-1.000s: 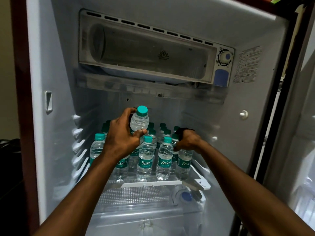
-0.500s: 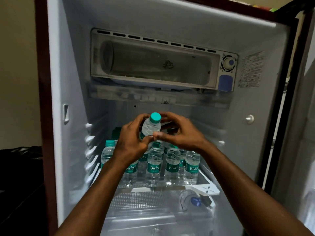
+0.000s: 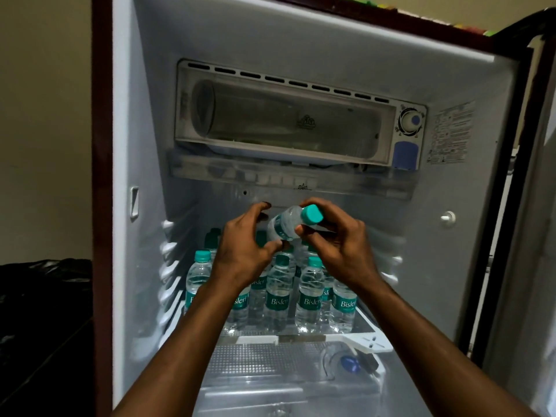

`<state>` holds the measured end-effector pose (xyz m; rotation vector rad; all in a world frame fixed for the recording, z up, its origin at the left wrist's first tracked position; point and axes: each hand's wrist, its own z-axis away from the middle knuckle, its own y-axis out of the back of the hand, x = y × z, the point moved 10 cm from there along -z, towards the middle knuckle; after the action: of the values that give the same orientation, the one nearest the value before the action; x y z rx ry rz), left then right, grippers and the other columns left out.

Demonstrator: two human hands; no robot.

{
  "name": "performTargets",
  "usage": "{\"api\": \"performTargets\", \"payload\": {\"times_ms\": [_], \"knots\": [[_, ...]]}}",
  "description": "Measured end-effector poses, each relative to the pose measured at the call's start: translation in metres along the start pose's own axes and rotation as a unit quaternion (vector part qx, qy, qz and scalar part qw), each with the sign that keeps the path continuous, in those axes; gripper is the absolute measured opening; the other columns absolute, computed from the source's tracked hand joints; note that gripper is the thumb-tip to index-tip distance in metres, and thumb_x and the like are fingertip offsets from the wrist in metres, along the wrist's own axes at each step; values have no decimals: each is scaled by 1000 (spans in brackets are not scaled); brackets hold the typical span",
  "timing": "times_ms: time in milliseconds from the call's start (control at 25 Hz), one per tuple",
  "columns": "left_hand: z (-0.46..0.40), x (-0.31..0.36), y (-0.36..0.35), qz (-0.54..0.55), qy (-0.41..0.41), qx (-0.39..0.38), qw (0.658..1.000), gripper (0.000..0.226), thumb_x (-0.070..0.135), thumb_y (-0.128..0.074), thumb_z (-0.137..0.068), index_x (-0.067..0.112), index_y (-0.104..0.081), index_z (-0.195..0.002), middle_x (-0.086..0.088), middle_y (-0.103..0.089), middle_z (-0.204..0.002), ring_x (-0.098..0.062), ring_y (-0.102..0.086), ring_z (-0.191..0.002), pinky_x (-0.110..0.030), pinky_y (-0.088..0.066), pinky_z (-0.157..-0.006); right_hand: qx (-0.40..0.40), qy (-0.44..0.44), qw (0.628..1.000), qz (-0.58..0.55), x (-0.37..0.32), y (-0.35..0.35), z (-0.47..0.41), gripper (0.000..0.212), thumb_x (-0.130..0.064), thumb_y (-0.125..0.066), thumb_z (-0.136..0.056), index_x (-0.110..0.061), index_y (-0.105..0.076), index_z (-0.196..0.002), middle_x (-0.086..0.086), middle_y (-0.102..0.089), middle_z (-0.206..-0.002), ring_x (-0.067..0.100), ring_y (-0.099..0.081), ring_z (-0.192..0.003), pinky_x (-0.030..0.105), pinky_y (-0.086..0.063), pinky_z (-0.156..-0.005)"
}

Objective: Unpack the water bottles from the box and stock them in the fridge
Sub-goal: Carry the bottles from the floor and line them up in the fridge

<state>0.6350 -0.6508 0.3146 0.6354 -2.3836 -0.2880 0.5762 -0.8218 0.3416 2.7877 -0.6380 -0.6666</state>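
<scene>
Inside the open fridge (image 3: 150,115), a small clear water bottle (image 3: 285,224) with a teal cap is held tilted, cap pointing right, above the stocked rows. My right hand (image 3: 334,245) grips it near the neck and cap. My left hand (image 3: 243,245) cups its lower body, fingers spread and touching it. Below them, several upright bottles with green labels (image 3: 310,296) stand on the glass shelf (image 3: 370,341), partly hidden by my hands and forearms. The box is not in view.
A freezer compartment (image 3: 285,121) with a thermostat dial (image 3: 410,121) sits at the top. A clear crisper drawer (image 3: 270,392) lies under the shelf. The fridge door (image 3: 532,236) stands open at the right. A dark surface (image 3: 45,311) is at the left.
The bottle went from upright in my left hand alone to tilted rightward between both hands. My right hand left the shelf bottles and took the neck. The camera moved closer.
</scene>
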Motion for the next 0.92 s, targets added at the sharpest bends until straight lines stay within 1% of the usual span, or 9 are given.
{"api": "performTargets", "payload": {"times_ms": [120,200,320,480,640,760,800,880,920], "knots": [[6,-10,-9,-37,-3,-25,999,45,32,-77,-85,24,-63,-126,4,-67,-125,-14,-61,-114,-34,-53,-96,46,-24,998,-28,12,18,1,38,-16,-73,-90,-14,-64,-126,-1,-71,-117,15,-69,-108,41,-60,-89],[11,-19,-22,-62,9,-61,996,39,34,-70,-91,25,-63,-128,3,-66,-129,-16,-60,-117,-35,-51,-99,68,-44,996,-24,24,25,0,37,-20,-74,-89,-18,-65,-125,-1,-71,-114,16,-69,-107,43,-60,-89],[15,-21,-43,-116,-2,-118,986,41,39,-63,-94,30,-58,-134,4,-61,-135,-18,-55,-123,-35,-46,-102,99,-83,992,-11,46,30,2,39,-25,-76,-87,-20,-66,-125,-3,-72,-113,13,-69,-107,40,-59,-92],[16,-14,-55,-146,-40,-129,980,41,40,-60,-96,28,-58,-135,5,-63,-134,-17,-56,-122,-28,-43,-97,146,-115,982,28,70,40,-2,34,-26,-75,-88,-30,-64,-120,-13,-71,-107,8,-68,-103,29,-57,-91],[14,-20,-63,-142,-35,-136,980,43,45,-57,-97,29,-56,-136,4,-62,-134,-16,-55,-122,-30,-43,-98,157,-169,969,88,103,45,-13,38,-22,-74,-90,-11,-65,-125,-6,-67,-106,15,-65,-103,25,-52,-86],[10,-21,-68,-133,-34,-128,982,47,49,-54,-97,25,-55,-138,2,-61,-134,-17,-54,-123,-32,-44,-100,141,-165,969,117,129,44,-27,39,-17,-74,-89,-11,-64,-126,0,-67,-111,15,-64,-103,15,-49,-82],[9,-22,-70,-132,-35,-126,983,47,49,-53,-97,25,-55,-138,1,-61,-133,-18,-55,-122,-33,-46,-100,138,-162,968,134,137,43,-33,40,-17,-75,-89,-11,-63,-126,4,-66,-116,17,-63,-105,17,-50,-85],[6,-23,-76,-136,-36,-124,982,49,53,-52,-97,25,-56,-137,0,-63,-129,-18,-57,-117,-35,-48,-98,139,-175,954,202,157,44,-46,43,-23,-75,-89,-8,-62,-127,12,-62,-123,24,-61,-108,26,-50,-92],[5,-24,-79,-139,-35,-125,982,49,54,-51,-96,25,-57,-136,0,-64,-127,-18,-58,-115,-35,-50,-96,133,-187,945,234,165,43,-53,44,-26,-75,-89,-5,-62,-125,15,-60,-123,27,-61,-107,26,-47,-91]]}}
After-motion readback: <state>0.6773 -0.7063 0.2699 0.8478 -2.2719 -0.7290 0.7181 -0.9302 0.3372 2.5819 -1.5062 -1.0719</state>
